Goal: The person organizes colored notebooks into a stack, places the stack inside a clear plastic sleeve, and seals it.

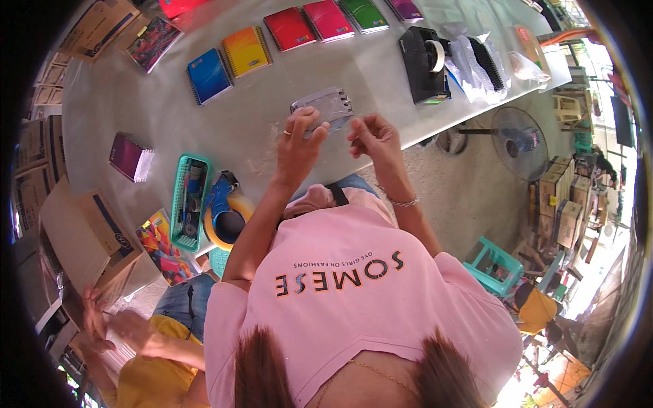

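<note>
A small grey bundle in clear plastic [333, 102], with dark spiral loops along its right end, lies on the table in front of me. It looks like spiral notepads, though glare blurs it. My left hand [301, 141], a ring on one finger, grips its near left edge with bent fingers. Just right of the bundle, my right hand [376, 139] is closed in a pinch. Whatever sits between those fingertips is too small to make out.
Spiral notebooks line the far side, among them a blue one [210, 76] and a yellow one [246, 52]. A black tape dispenser [423, 66] stands right. A green basket [182, 228] and blue tape gun [219, 198] lie left. A co-worker's hands [129, 331] work lower left.
</note>
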`<action>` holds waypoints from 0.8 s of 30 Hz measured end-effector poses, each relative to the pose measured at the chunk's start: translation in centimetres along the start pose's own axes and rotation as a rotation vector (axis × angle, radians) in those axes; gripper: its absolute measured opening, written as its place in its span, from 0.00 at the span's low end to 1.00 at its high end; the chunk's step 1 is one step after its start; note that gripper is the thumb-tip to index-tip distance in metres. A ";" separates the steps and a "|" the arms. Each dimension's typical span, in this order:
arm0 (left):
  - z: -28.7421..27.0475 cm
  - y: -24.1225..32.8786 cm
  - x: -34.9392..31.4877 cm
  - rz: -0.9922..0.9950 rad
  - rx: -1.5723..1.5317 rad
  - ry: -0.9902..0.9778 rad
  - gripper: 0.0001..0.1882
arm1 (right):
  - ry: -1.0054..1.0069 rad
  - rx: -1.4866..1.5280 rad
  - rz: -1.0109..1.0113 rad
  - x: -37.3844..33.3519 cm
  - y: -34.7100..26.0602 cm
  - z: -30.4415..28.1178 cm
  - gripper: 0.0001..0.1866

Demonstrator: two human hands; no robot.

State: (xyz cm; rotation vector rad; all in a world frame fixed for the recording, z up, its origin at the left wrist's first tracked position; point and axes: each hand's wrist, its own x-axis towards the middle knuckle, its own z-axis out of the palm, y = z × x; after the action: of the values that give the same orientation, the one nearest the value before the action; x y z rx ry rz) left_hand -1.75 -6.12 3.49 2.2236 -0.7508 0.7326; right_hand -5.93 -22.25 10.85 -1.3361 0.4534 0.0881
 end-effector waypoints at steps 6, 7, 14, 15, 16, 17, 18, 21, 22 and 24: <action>0.0 0.0 0.2 -0.010 -0.064 0.006 0.12 | 0.064 0.031 -0.035 0.7 0.6 3.5 0.12; 0.0 0.0 0.2 -0.010 -0.074 0.010 0.12 | 0.072 0.008 -0.047 0.9 0.8 3.5 0.12; -3.1 1.8 2.2 -0.137 -0.126 -0.182 0.25 | 0.105 -0.102 -0.096 1.4 1.7 3.3 0.12; -3.7 2.3 2.7 -0.156 -0.060 -0.252 0.29 | 0.113 -0.105 -0.101 1.4 2.4 3.1 0.12; -3.1 2.0 2.3 -0.159 -0.050 -0.288 0.32 | 0.141 -0.078 -0.125 1.4 3.0 3.1 0.12; -3.1 1.8 2.4 -0.162 -0.021 -0.322 0.35 | 0.152 -0.039 -0.150 1.3 3.1 3.5 0.12; -3.2 1.7 2.3 -0.165 0.008 -0.357 0.37 | 0.164 0.000 -0.175 1.3 3.3 3.8 0.12; -3.9 1.7 2.4 -0.186 -0.005 -0.427 0.36 | 0.132 0.057 -0.238 1.9 5.4 3.3 0.12; -3.9 1.8 2.5 -0.181 -0.017 -0.409 0.36 | 0.143 0.024 -0.240 2.1 5.9 3.0 0.12; -3.5 1.7 2.5 -0.163 -0.036 -0.374 0.35 | 0.168 -0.034 -0.249 2.8 6.9 2.4 0.12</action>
State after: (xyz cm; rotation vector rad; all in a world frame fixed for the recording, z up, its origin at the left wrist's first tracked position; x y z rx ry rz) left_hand -2.24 -5.35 8.09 2.3846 -0.7384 0.2226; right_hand -4.93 -18.82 3.84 -1.4297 0.4247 -0.2243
